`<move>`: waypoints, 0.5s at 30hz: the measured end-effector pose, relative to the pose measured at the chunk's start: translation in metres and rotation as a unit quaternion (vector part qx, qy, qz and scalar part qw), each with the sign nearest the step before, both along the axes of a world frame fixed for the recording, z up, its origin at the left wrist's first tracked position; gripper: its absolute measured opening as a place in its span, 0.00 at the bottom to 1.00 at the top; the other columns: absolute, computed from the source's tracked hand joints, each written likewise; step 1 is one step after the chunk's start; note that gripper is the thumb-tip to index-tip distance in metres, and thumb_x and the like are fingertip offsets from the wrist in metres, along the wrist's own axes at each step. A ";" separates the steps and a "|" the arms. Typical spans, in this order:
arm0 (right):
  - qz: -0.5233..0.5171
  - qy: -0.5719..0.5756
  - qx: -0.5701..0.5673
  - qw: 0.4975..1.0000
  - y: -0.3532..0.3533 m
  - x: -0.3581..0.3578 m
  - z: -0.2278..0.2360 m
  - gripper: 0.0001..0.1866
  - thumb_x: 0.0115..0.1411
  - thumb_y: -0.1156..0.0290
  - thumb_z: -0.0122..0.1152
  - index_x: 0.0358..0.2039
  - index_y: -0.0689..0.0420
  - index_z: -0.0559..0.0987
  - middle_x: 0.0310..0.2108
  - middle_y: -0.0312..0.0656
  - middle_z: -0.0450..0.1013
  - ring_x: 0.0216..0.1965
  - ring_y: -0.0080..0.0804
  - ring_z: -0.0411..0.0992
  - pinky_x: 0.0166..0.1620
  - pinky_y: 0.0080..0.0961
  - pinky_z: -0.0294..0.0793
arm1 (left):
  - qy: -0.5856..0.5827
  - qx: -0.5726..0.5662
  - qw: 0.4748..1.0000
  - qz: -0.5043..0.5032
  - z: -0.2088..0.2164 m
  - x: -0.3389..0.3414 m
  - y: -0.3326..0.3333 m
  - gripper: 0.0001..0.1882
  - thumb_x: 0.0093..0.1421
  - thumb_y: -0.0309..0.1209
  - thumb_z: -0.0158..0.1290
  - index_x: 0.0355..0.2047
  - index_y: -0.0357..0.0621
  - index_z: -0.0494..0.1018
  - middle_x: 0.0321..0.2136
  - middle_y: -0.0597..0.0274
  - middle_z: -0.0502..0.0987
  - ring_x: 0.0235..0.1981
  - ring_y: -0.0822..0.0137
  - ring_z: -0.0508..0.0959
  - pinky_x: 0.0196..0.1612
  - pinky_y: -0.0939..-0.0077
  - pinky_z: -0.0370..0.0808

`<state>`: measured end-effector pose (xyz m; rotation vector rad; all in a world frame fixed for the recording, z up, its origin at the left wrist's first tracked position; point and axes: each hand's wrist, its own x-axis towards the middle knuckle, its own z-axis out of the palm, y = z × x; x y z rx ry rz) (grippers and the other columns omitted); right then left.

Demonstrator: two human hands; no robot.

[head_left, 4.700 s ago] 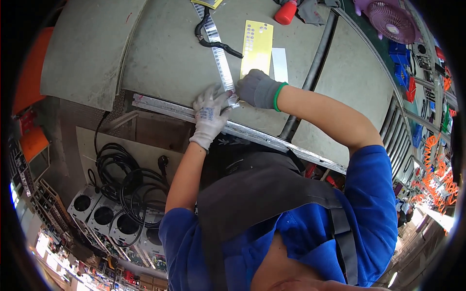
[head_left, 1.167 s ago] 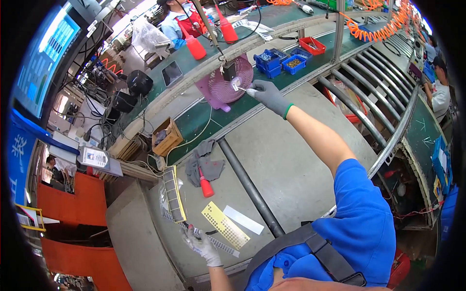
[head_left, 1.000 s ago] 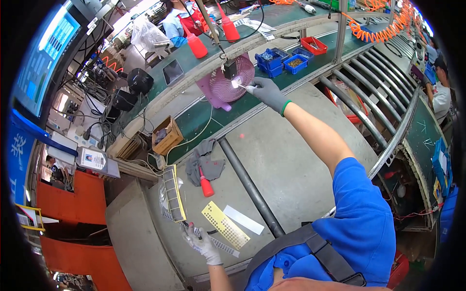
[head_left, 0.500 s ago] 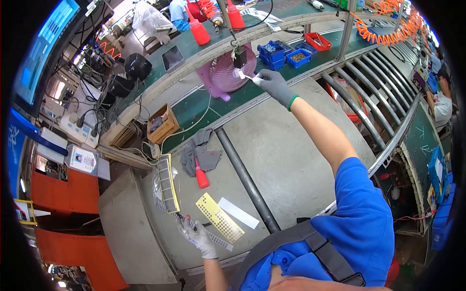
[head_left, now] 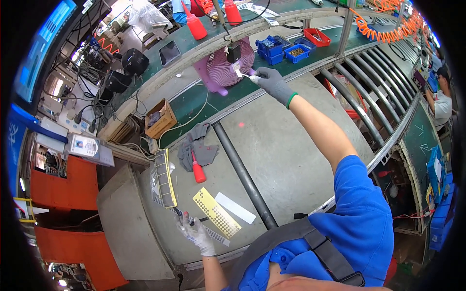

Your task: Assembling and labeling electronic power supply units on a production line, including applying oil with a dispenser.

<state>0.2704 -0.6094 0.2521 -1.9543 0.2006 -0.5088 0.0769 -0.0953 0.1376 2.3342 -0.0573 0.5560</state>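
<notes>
My right hand [head_left: 273,85], in a grey glove with a green cuff, reaches far forward and pinches a small white piece [head_left: 246,75]. Just beyond its fingertips, a black box [head_left: 234,52] with a white part below it hangs in front of a purple fan [head_left: 218,72]. Lower left, my left hand [head_left: 195,235], gloved in white, is curled about a slim dark item that I cannot make out. Close to it lie a yellow-framed strip [head_left: 165,177], a yellow sheet of dark round dots [head_left: 216,212] and a blank white strip [head_left: 235,207].
A red bottle [head_left: 198,173] lies by a grey cloth [head_left: 200,149]. A dark roller [head_left: 245,177] crosses the grey table [head_left: 291,160]. Blue bins [head_left: 297,54] and a red bin [head_left: 316,38] stand at the back; metal rollers [head_left: 371,92] are to the right. A cardboard box [head_left: 161,120] is at left.
The view has shifted slightly. My right hand keeps its reach, its small white piece nearly level with the hanging box's white part. A red light spot now shows on the table.
</notes>
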 end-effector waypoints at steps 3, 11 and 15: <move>-0.006 -0.005 -0.001 1.000 -0.004 0.007 -0.002 0.15 0.60 0.58 0.65 0.35 0.58 0.82 0.26 0.39 0.75 0.29 0.27 0.70 0.36 0.28 0.71 | 0.005 0.005 1.000 0.009 -0.002 -0.001 0.001 0.23 0.61 0.23 0.53 0.57 0.41 0.69 0.66 0.42 0.58 0.68 0.45 0.59 0.66 0.50 0.61; -0.003 0.008 0.002 1.000 -0.003 0.015 -0.002 0.14 0.60 0.58 0.65 0.35 0.56 0.82 0.27 0.39 0.75 0.30 0.26 0.70 0.35 0.29 0.70 | 0.006 -0.009 1.000 0.022 -0.014 -0.008 0.012 0.22 0.61 0.25 0.55 0.57 0.39 0.70 0.67 0.43 0.58 0.68 0.48 0.58 0.68 0.52 0.57; 0.002 0.019 0.009 1.000 -0.007 0.018 -0.005 0.14 0.60 0.58 0.65 0.34 0.56 0.82 0.27 0.38 0.75 0.29 0.25 0.69 0.35 0.28 0.70 | 0.002 -0.028 0.999 0.020 -0.011 -0.009 0.007 0.23 0.60 0.23 0.54 0.57 0.40 0.70 0.66 0.43 0.58 0.68 0.47 0.59 0.68 0.52 0.58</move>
